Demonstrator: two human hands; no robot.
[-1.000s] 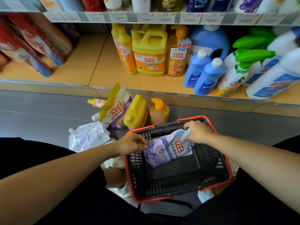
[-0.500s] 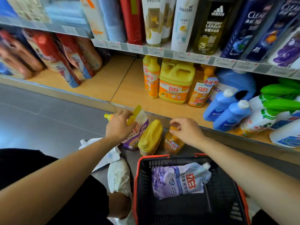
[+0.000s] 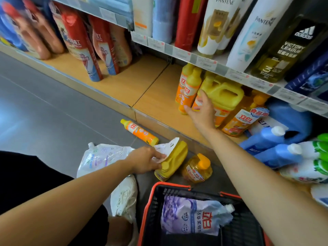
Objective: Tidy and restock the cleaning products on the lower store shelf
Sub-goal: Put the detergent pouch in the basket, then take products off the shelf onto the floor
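Observation:
My left hand (image 3: 146, 161) pinches the pale edge of a refill pouch (image 3: 167, 148) that lies over a yellow jug (image 3: 173, 159) on the floor. My right hand (image 3: 202, 110) reaches onto the lower shelf (image 3: 142, 86), its fingers spread against the standing orange dish-soap bottles (image 3: 186, 89) and a large yellow jug (image 3: 224, 96). On the floor lie an orange bottle (image 3: 140, 132), an amber pump bottle (image 3: 197, 168) and a whitish pouch (image 3: 100, 157). A purple pouch (image 3: 191, 217) lies in the black and red basket (image 3: 150, 208).
Blue bottles (image 3: 266, 141) and green-capped spray bottles (image 3: 308, 167) lie tipped at the shelf's right. Red and pink packs (image 3: 79, 48) lean at the left, with bare wood between them and the orange bottles. Shampoo bottles (image 3: 218, 23) fill the shelf above. My white shoe (image 3: 124, 197) is beside the basket.
My right hand left the amber bottle on the floor and rose to the bottles on the shelf. My left hand brought the pouch down onto the yellow jug.

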